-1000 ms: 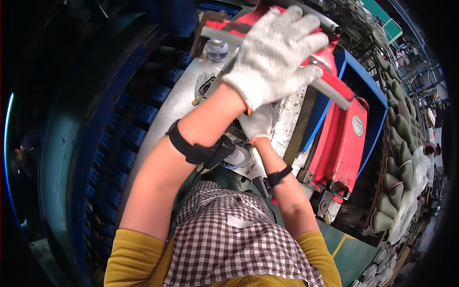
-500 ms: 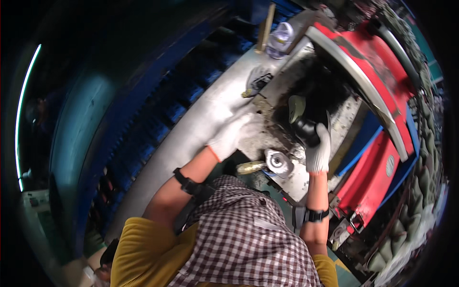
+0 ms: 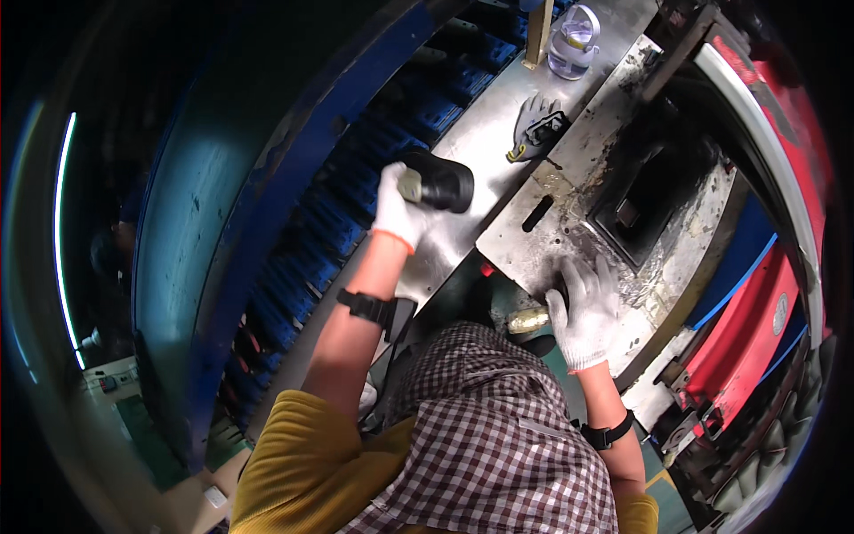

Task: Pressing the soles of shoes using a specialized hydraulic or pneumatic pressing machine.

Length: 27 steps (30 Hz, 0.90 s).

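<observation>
My left hand (image 3: 391, 206), in a white knit glove, is closed round the olive end of a black and olive shoe (image 3: 447, 185). It holds the shoe over the bare steel table (image 3: 471, 133), beside the blue rack. In the same kind of glove, my right hand (image 3: 589, 311) lies with fingers spread on the near edge of a stained metal machine plate (image 3: 534, 254). Beside its thumb a pale wrapped handle (image 3: 527, 320) sticks out; whatever is under the palm is hidden. A dark rectangular fixture (image 3: 636, 209) sits in the plate.
A grey and black work glove (image 3: 535, 129) lies on the steel table, with a clear plastic jug (image 3: 572, 44) farther back. Along the left runs a blue rack (image 3: 334, 205) with dark slots. A red machine body (image 3: 738, 320) with a curved metal bar (image 3: 765, 133) stands right.
The shoe has passed from my right hand to my left and moved left, off the fixture. My right hand has come down onto the plate's near edge. The view has shifted left.
</observation>
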Motion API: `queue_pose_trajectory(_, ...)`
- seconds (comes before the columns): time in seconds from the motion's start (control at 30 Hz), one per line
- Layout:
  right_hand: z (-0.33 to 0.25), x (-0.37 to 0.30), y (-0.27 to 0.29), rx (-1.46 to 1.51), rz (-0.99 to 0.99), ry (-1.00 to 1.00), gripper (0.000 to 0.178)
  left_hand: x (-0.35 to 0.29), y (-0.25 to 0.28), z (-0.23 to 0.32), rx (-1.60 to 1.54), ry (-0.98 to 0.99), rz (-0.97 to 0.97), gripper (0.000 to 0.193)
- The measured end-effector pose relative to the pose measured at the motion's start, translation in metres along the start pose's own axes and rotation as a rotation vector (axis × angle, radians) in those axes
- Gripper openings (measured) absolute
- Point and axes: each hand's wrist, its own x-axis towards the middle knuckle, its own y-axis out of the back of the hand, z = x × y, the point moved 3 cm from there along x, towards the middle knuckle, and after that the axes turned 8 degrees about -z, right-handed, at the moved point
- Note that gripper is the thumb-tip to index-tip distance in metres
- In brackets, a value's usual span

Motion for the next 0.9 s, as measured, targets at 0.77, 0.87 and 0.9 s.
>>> queue_pose_trajectory(0.77,-0.003,0.004,-0.014,-0.043,-0.008,-0.125,0.04,0.182,0.158,0.184,1.376,-0.334,0.685,0.048)
queue_pose_trajectory(0.87,-0.009,0.006,-0.013,-0.061,0.006,-0.106,0.037,0.062,0.159,0.178,1.597,-1.139,1.03,0.085)
queue_pose_trajectory(0.9,-0.005,0.003,-0.015,-0.061,0.016,-0.126,0.037,0.039,0.164,0.18,1.643,-0.735,1.237,0.075)
